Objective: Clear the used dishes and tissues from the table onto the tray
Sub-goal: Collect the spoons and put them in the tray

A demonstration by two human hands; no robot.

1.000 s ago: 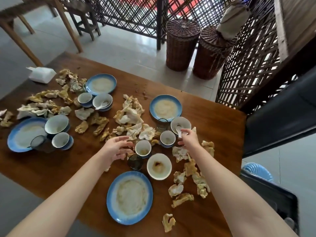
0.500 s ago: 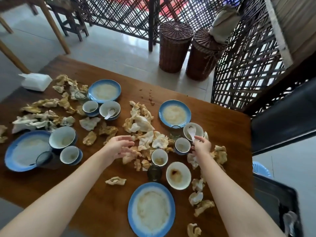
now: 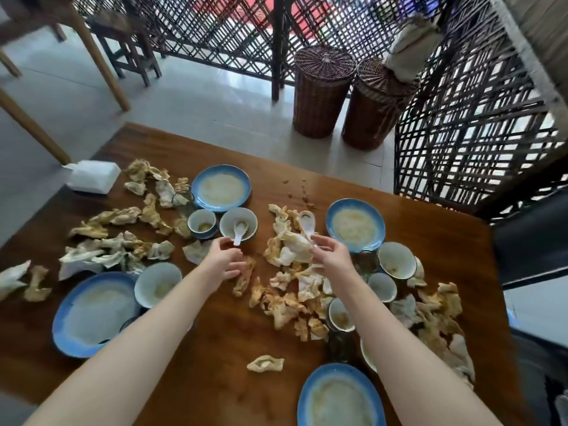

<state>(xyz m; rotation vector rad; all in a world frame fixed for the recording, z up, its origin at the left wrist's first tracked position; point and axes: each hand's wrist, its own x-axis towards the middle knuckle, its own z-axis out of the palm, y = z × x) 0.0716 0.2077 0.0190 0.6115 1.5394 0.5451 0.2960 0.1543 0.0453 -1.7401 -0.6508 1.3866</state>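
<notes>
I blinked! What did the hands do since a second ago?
The right-hand grip lifted the white ceramic spoon out of the white round bowl and carried it left over the crumpled stained tissues. The left-hand grip reached forward to a second white spoon. The blue-rimmed plates stayed put.

A single wide-angle camera rides on the person's head, facing forward and steeply down onto the wooden table [image 3: 215, 342]. Both forearms enter from the bottom edge, so the left hand [image 3: 222, 262] and right hand [image 3: 332, 256] sit near mid-frame, close under the lens. Beyond the fingertips the view reaches the tiled floor [image 3: 199, 96], wicker baskets [image 3: 322, 93] and lattice screen [image 3: 461, 149].
</notes>
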